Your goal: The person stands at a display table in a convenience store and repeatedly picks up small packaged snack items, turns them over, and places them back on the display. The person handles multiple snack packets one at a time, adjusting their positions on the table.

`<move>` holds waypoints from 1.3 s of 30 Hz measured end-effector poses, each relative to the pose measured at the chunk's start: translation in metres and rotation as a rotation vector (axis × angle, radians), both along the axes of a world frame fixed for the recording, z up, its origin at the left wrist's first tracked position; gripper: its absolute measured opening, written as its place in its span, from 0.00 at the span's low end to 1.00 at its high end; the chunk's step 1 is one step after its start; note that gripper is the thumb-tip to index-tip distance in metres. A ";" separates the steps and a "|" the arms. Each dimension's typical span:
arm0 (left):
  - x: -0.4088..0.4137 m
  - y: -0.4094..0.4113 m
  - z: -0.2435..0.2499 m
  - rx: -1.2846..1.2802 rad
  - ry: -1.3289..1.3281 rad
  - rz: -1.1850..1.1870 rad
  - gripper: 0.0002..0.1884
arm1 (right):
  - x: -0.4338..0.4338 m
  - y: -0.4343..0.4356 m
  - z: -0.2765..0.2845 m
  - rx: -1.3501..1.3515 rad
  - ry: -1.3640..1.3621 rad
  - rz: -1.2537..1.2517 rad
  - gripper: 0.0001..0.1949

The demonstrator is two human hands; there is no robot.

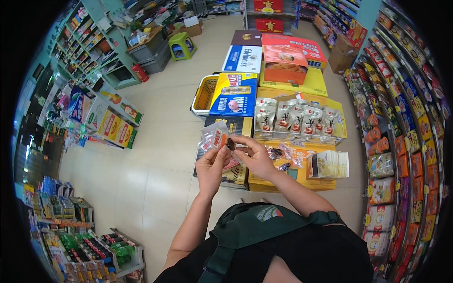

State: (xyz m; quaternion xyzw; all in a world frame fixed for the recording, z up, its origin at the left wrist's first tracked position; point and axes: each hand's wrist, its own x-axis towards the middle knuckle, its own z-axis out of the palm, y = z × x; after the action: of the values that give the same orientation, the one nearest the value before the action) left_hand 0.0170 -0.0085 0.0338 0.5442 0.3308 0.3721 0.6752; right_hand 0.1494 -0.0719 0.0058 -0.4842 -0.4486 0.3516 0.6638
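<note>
A small clear packet [219, 138] with an orange label is pinched between the fingertips of my left hand [208, 169] and my right hand [260, 155]. Its dark food piece [230, 144] shows between the fingers; I cannot tell whether the packet is torn. More packets, with red and clear wrapping, lie partly hidden behind my left hand on a black carton [200, 164]. To the right of my right hand, clear packets [283, 152] with dark pieces rest on a yellow carton [300, 185]. Beside them a row of cream sachets [327, 164] stands packed together.
White pouches [297, 115] stand in a wire rack [297, 136] beyond my hands. Blue-yellow beer carton [235, 102], orange display box [286, 67] and yellow basket [207, 90] sit farther back. Shelves [403, 141] line the right; soft drink bottles [118, 246] stand lower left.
</note>
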 end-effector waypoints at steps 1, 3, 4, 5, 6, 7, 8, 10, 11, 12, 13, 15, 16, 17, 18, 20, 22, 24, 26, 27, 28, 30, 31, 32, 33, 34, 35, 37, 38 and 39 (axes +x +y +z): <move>-0.003 0.002 -0.002 0.008 -0.001 0.009 0.11 | -0.003 0.003 -0.001 0.006 0.011 0.015 0.18; -0.004 0.007 -0.015 0.002 -0.008 0.036 0.10 | -0.005 0.008 -0.007 -0.015 -0.013 0.039 0.18; -0.004 0.008 -0.021 -0.001 -0.013 0.049 0.09 | -0.006 0.010 -0.012 -0.030 -0.005 0.048 0.18; -0.003 0.010 -0.026 -0.006 0.003 0.051 0.09 | -0.007 0.012 -0.016 -0.045 0.004 0.055 0.18; -0.002 0.010 -0.030 -0.013 0.018 0.051 0.09 | -0.006 0.012 -0.019 -0.058 -0.020 0.090 0.18; -0.001 0.011 -0.034 -0.019 0.033 0.049 0.08 | -0.006 0.013 -0.023 -0.060 -0.019 0.085 0.18; 0.001 0.012 -0.041 -0.042 0.012 0.052 0.08 | -0.006 0.014 -0.028 -0.063 -0.018 0.080 0.18; 0.003 0.017 -0.055 0.031 0.111 0.023 0.10 | -0.006 0.015 -0.033 -0.081 -0.032 0.042 0.18; 0.004 0.019 -0.059 0.068 0.161 0.007 0.10 | -0.005 0.015 -0.034 -0.095 -0.047 0.009 0.18; 0.008 0.016 -0.056 0.069 0.134 0.023 0.10 | -0.004 0.015 -0.035 -0.110 -0.062 -0.027 0.17; 0.010 0.016 -0.057 0.067 0.161 0.030 0.10 | -0.004 0.015 -0.035 -0.106 -0.011 -0.033 0.17; 0.014 0.018 -0.060 0.064 0.214 0.040 0.10 | -0.002 0.014 -0.036 -0.097 0.090 -0.048 0.16; 0.016 0.020 -0.063 0.078 0.232 0.041 0.09 | 0.000 0.014 -0.039 -0.099 0.096 -0.053 0.16; 0.019 0.022 -0.067 0.093 0.249 0.041 0.09 | 0.002 0.014 -0.044 -0.100 0.102 -0.058 0.16; 0.020 0.023 -0.071 0.106 0.269 0.043 0.09 | 0.003 0.013 -0.046 -0.103 0.110 -0.061 0.15; 0.022 0.026 -0.077 0.164 0.311 0.062 0.09 | 0.004 0.010 -0.046 -0.116 0.117 -0.067 0.15; 0.024 0.026 -0.078 0.209 0.356 0.061 0.09 | 0.007 0.006 -0.048 -0.132 0.118 -0.077 0.15; 0.023 0.026 -0.073 0.241 0.404 0.042 0.09 | 0.010 0.003 -0.053 -0.150 0.111 -0.089 0.15; 0.022 0.019 -0.062 0.125 0.323 0.081 0.09 | 0.012 -0.002 -0.053 -0.173 0.117 -0.138 0.14; 0.021 0.014 -0.059 0.066 0.284 0.099 0.10 | 0.013 -0.005 -0.054 -0.185 0.122 -0.163 0.14; 0.020 0.011 -0.061 0.051 0.268 0.126 0.11 | 0.016 -0.007 -0.057 -0.191 0.128 -0.186 0.13; 0.018 0.000 -0.049 0.048 0.244 0.170 0.10 | 0.022 -0.012 -0.067 -0.203 0.142 -0.234 0.12; 0.018 -0.005 -0.042 0.046 0.231 0.190 0.10 | 0.026 -0.016 -0.069 -0.230 0.153 -0.262 0.12; 0.016 -0.009 -0.041 0.084 0.202 0.159 0.09 | 0.029 -0.020 -0.071 -0.256 0.166 -0.291 0.12; 0.017 -0.014 -0.040 0.070 0.152 0.090 0.08 | 0.032 -0.023 -0.074 -0.284 0.177 -0.317 0.12; 0.019 -0.020 -0.039 0.055 0.103 0.021 0.08 | 0.035 -0.027 -0.078 -0.312 0.213 -0.331 0.11; 0.024 -0.025 -0.039 0.039 0.053 -0.050 0.07 | 0.039 -0.030 -0.086 -0.304 0.242 -0.361 0.11; 0.037 -0.034 -0.048 -0.006 0.112 -0.227 0.09 | 0.044 -0.035 -0.096 -0.284 0.293 -0.416 0.11; 0.045 -0.038 -0.061 -0.011 0.125 -0.281 0.10 | 0.047 -0.040 -0.098 -0.327 0.280 -0.421 0.10; 0.053 -0.041 -0.073 -0.017 0.137 -0.341 0.11 | 0.049 -0.045 -0.099 -0.342 0.326 -0.414 0.10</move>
State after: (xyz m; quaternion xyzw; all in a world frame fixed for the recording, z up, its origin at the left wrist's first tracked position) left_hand 0.0696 -0.0493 -0.0393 0.6109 0.2819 0.2114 0.7090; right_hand 0.1988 -0.1170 -0.0935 -0.6070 -0.1625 0.3525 0.6935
